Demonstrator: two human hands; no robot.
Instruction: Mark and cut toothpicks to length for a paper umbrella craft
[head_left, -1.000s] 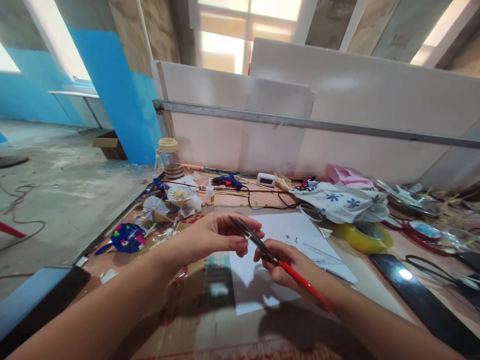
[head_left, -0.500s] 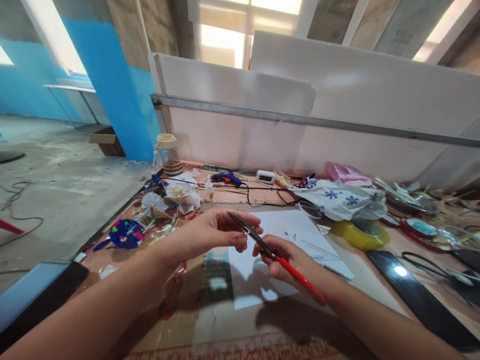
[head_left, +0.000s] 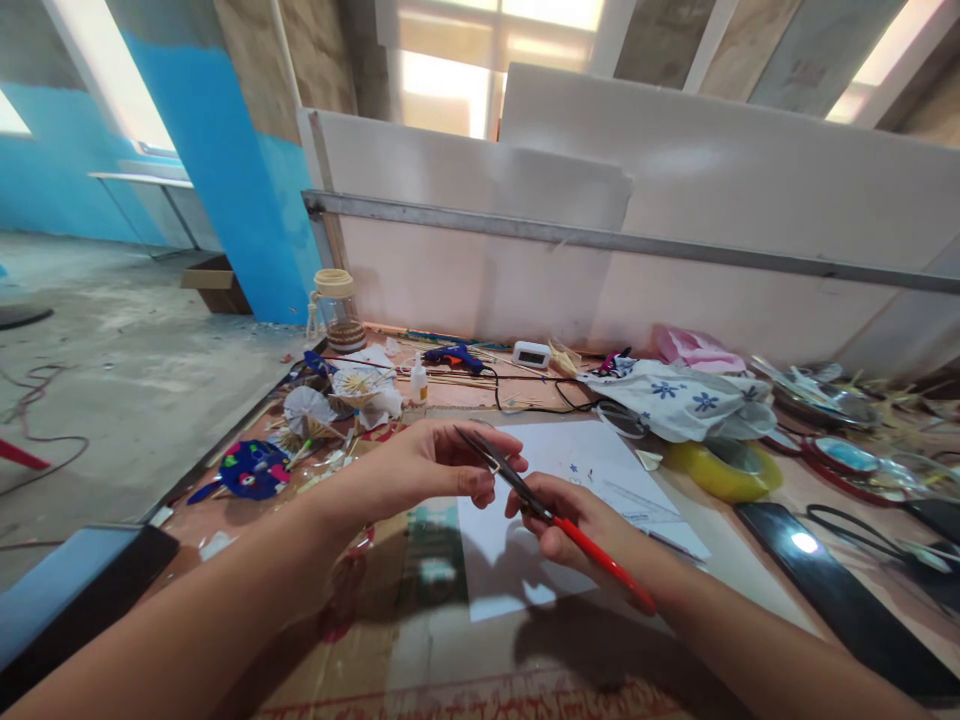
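Red-handled pliers or scissors [head_left: 592,555], with dark narrow jaws, lie slantwise between my hands above a white paper sheet [head_left: 487,590]. My right hand [head_left: 562,510] is wrapped round the tool near its pivot. The jaws point up and left, across the fingers of my left hand [head_left: 457,465]. Its thumb and fingers are curled close together at the jaws around a tiny pale piece, too small to make out. On the sheet are small blue flower marks and a clear ruler [head_left: 641,503].
A blue glue gun [head_left: 454,357], a glue bottle [head_left: 418,380] and a white timer [head_left: 531,354] stand behind. Small paper umbrellas [head_left: 307,408] are at left. Yellow tape [head_left: 724,470], flowered cloth [head_left: 675,395] and a black phone [head_left: 840,590] lie at right.
The jaws of the tool look slightly further apart than before. Both hands have otherwise kept their places.
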